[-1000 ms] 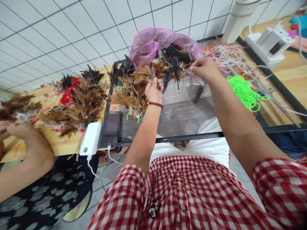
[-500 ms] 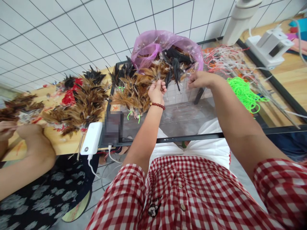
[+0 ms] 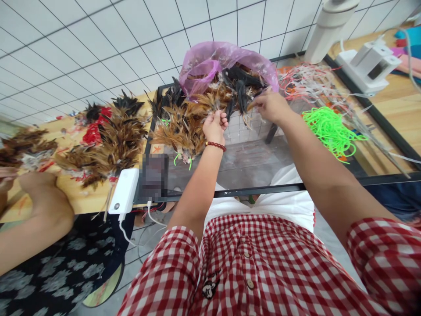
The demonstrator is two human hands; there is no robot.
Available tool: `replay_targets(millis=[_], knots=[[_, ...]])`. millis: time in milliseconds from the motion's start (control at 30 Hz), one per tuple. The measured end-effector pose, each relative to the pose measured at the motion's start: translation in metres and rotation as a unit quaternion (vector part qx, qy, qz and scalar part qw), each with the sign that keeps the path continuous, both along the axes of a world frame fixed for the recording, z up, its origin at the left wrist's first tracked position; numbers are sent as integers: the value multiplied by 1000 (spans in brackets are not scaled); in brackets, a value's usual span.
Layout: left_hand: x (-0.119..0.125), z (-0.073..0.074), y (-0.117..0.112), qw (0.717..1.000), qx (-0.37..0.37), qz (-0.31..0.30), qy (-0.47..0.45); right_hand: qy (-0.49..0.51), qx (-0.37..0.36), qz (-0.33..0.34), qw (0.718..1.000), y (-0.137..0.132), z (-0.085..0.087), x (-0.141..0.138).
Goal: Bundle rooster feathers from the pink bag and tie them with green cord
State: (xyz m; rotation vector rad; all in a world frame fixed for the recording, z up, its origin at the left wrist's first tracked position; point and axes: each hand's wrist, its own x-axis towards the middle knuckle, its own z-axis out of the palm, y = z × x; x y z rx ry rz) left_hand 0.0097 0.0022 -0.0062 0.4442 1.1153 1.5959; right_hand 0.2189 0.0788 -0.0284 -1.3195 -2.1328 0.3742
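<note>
My left hand point(image 3: 215, 126) is closed round a small bunch of brown feathers point(image 3: 204, 103), held up over the glass table top point(image 3: 250, 162). My right hand point(image 3: 268, 105) pinches a feather at the edge of the loose pile of brown and black feathers point(image 3: 238, 87) spilling from a pink plastic bag point(image 3: 210, 59). Tied bundles of brown feathers point(image 3: 179, 129) with green ties lie just left of my left hand.
More feather bundles point(image 3: 112, 136) cover a wooden table at the left, where another person's hands point(image 3: 39, 197) work. A white power bank point(image 3: 124, 191) lies by the table edge. Green cord point(image 3: 329, 129) and pale strings point(image 3: 309, 81) lie at the right, with a white device point(image 3: 370, 66) behind.
My right hand dropped from the feather pile toward the glass, then moved back up to the pile's edge. My left hand has stayed where it was with its bunch.
</note>
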Motion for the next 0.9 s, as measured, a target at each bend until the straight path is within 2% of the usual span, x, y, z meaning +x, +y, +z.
replay_targets(millis=[100, 167, 267, 367, 467, 533, 667, 900], knots=[[0, 0, -1, 1000, 0, -4, -1, -62, 17, -23, 998, -5, -5, -10], [0, 2, -2, 1000, -8, -4, -4, -37, 28, -55, 997, -4, -2, -12], [1, 4, -3, 1000, -18, -9, -10, 105, -8, -68, 992, -1, 8, -12], [3, 6, -5, 999, -26, -33, -14, 256, -125, -5, 958, -2, 18, -17], [6, 6, -7, 997, -37, -73, -12, 318, -183, 36, 930, -12, 25, -32], [7, 5, -8, 994, -49, -95, -10, 324, -180, 35, 928, -20, 28, -45], [7, 4, -9, 990, -70, -122, -17, 304, -137, 26, 943, -35, 32, -66], [6, 5, -8, 987, -82, -132, -27, 257, -62, 14, 964, -44, 31, -73]])
